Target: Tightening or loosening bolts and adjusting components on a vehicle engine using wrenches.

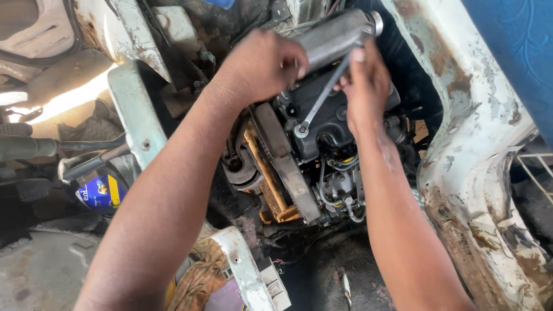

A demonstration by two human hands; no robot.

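Hands both in the engine bay, seen from the head camera. Left hand is curled shut around the near end of a grey metal cylinder, a canister-shaped part lying tilted, its capped end pointing far right. Right hand is closed on the upper end of a ring spanner, thumb pressed along the shank just under the cylinder. Spanner runs diagonally, down and left from the hand; its ring end sits on a fastener on top of the black engine cover. Whether the ring is fully seated on the bolt head I cannot tell.

Engine block is centre of the scene, dirty, with black hoses looping just right of centre and a flat grey bracket running down its left side. Beside that bracket, a rusty orange-brown strip runs the same way.

Around the bay: white bodywork on the right, paint flaking, heavy rust patches. Another white panel stands left of the left forearm. Near edge holds a white bracket with a patterned rag touching its left side. Far left, well apart from the hands, a blue and yellow container lies under dark levers. Blue fabric fills the far right corner.
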